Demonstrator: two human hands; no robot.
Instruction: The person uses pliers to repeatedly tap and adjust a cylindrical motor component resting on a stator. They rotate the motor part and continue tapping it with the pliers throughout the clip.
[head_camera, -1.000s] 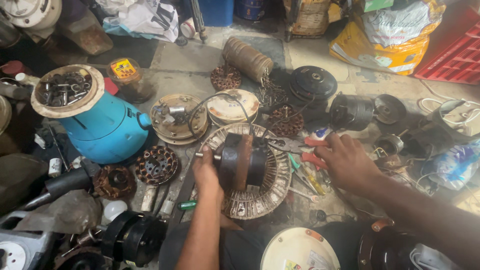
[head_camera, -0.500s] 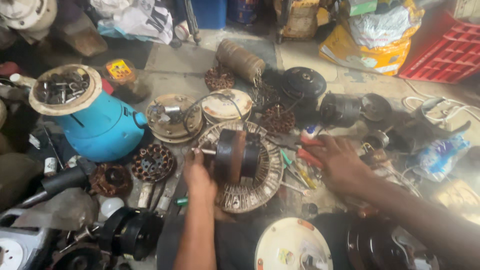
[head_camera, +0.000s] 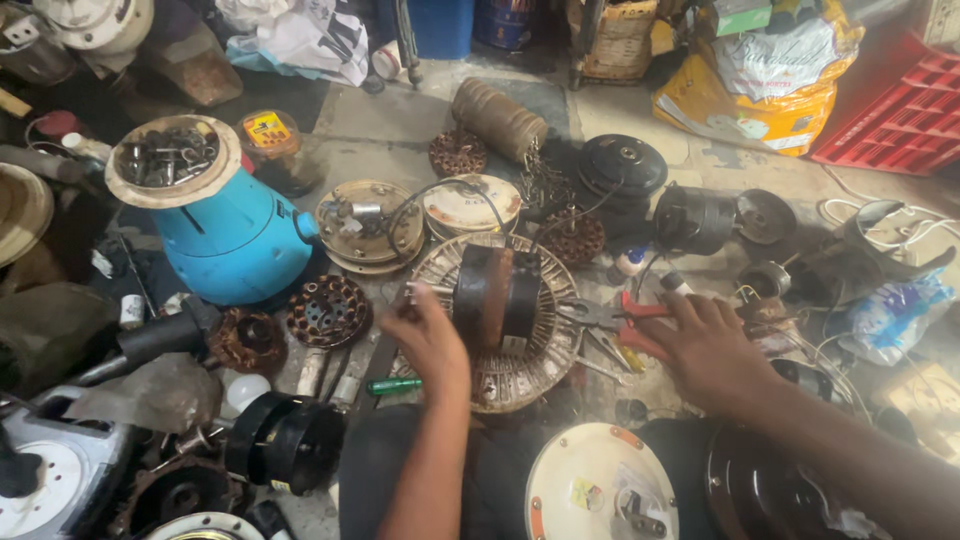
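A dark round motor core (head_camera: 497, 296) stands on edge on a slotted metal fan cover (head_camera: 510, 372) in the middle of the floor. My left hand (head_camera: 432, 340) rests against the left side of the motor core, fingers curled toward it. To the right, my right hand (head_camera: 706, 350) lies flat over red-handled pliers (head_camera: 622, 316) and other small tools, fingers spread. Whether it grips the pliers is unclear.
A blue drum (head_camera: 222, 233) topped with a dish of bolts stands at left. Copper stators (head_camera: 328, 310), round end plates (head_camera: 370, 226), a black motor housing (head_camera: 624, 166), a ribbed cylinder (head_camera: 499, 119) and a white disc (head_camera: 601, 482) crowd the floor. A red crate (head_camera: 893, 115) sits far right.
My right hand has slid down and right over the red pliers. My left hand has shifted slightly left beside the motor core. The view has drifted a little.
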